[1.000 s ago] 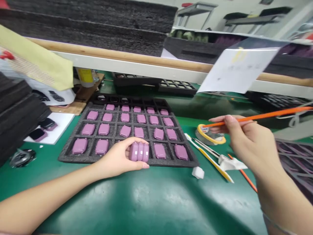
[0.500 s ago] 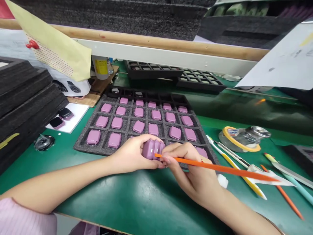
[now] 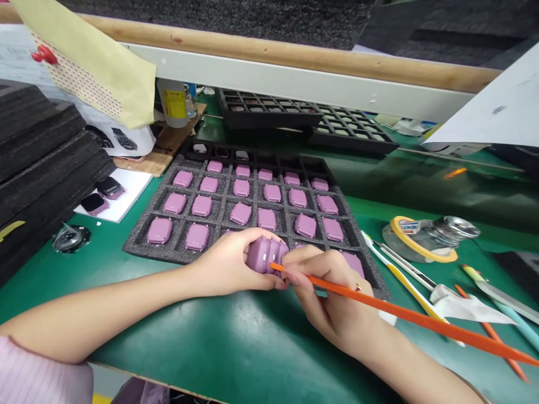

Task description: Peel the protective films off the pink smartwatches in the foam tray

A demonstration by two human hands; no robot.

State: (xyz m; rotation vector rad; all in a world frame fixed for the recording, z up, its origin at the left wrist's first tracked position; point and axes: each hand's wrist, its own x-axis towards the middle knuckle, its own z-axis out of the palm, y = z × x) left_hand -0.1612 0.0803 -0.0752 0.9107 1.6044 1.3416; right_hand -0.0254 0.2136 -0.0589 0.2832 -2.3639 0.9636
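Observation:
My left hand (image 3: 227, 264) grips a small row of mauve watch cases (image 3: 266, 255) side by side, just above the front of a black foam tray (image 3: 145, 247). More mauve cases (image 3: 241, 213) lie in the tray's slots, and my left hand hides part of the front row. My right hand (image 3: 328, 294) is shut on a slim orange stick (image 3: 357, 300), and its fingers sit close against the held cases. The stick's tip rests at the side of those cases, and the stick runs out past the lower right.
Stacked black foam sheets (image 3: 37, 151) stand at the left beside a white card (image 3: 113, 193) holding dark-faced watches. Black trays (image 3: 269, 109) lie behind. At right are a tape roll (image 3: 421, 241), a glass bottle (image 3: 457, 227), and pens and tools (image 3: 421, 292) on the green mat.
My right hand has moved left from beside the tape roll to the held cases, bringing the orange stick's tip against them. The whole view has shifted, with the tray now further right.

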